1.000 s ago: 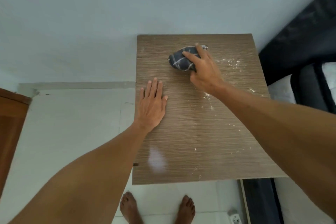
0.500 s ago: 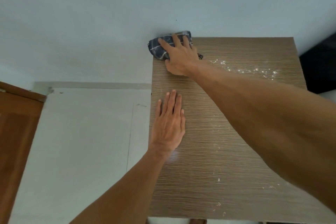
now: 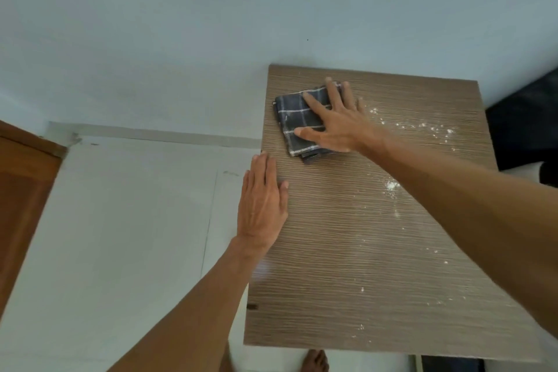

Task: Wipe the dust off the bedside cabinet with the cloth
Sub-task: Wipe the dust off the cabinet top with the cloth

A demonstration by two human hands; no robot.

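Observation:
The bedside cabinet (image 3: 347,266) has a brown wood-grain top and stands against a pale wall. A folded dark blue cloth with white check lines (image 3: 294,122) lies flat near the top's far left corner. My right hand (image 3: 335,124) presses on the cloth with straight, spread fingers. My left hand (image 3: 261,205) rests flat on the cabinet's left edge, fingers straight and together. White dust specks (image 3: 422,130) are scattered along the far right and down the right side of the top, partly hidden by my right forearm.
A pale wall rises behind the cabinet. White floor tiles (image 3: 120,235) lie to the left, with a brown wooden door (image 3: 21,205) at the far left. A dark bed edge (image 3: 525,124) borders the cabinet on the right. My bare foot (image 3: 315,361) shows below the front edge.
My right hand drew the cloth back from the far left corner onto the top and spread it flat. My left hand shifted towards the left edge.

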